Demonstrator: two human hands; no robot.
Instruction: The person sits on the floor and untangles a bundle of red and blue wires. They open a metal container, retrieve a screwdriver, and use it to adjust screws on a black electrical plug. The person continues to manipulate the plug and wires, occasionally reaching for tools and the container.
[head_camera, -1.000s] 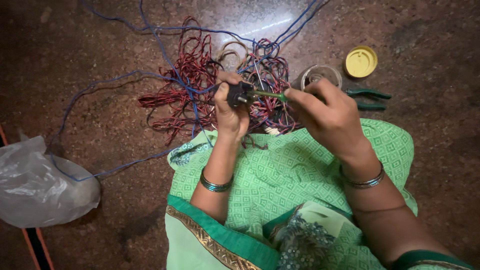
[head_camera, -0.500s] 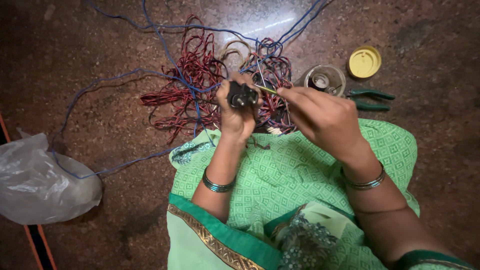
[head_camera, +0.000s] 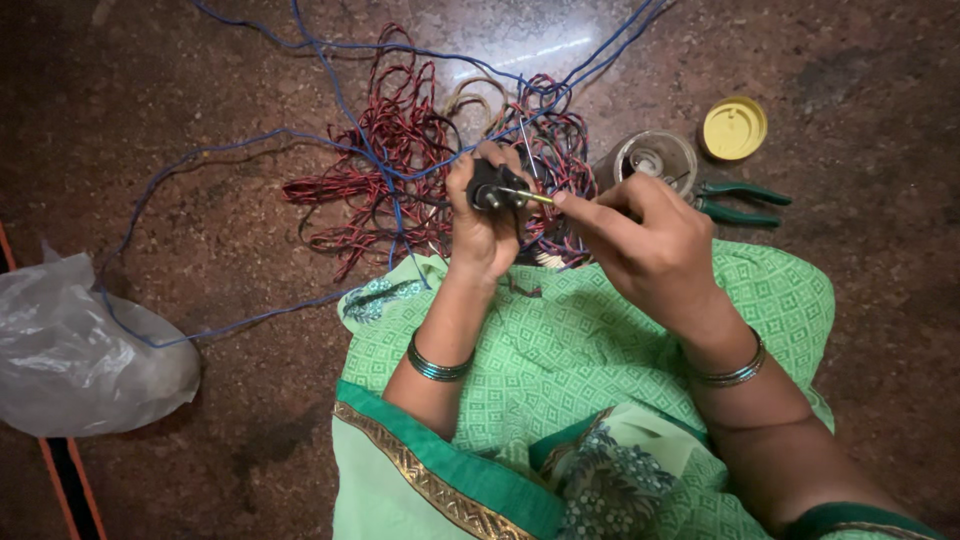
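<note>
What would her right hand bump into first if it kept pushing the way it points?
The right hand points left, its thin tool aimed at the small black part held in the left hand. That part comes first; the tip seems already at it, though depth is unclear.

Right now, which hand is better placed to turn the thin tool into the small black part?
Probably the right hand: it already grips the thin tool, whose tip meets the small black part. The left hand is wrapped around that part.

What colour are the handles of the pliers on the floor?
Green; the pliers lie beside the yellow lid, in the head view.
</note>
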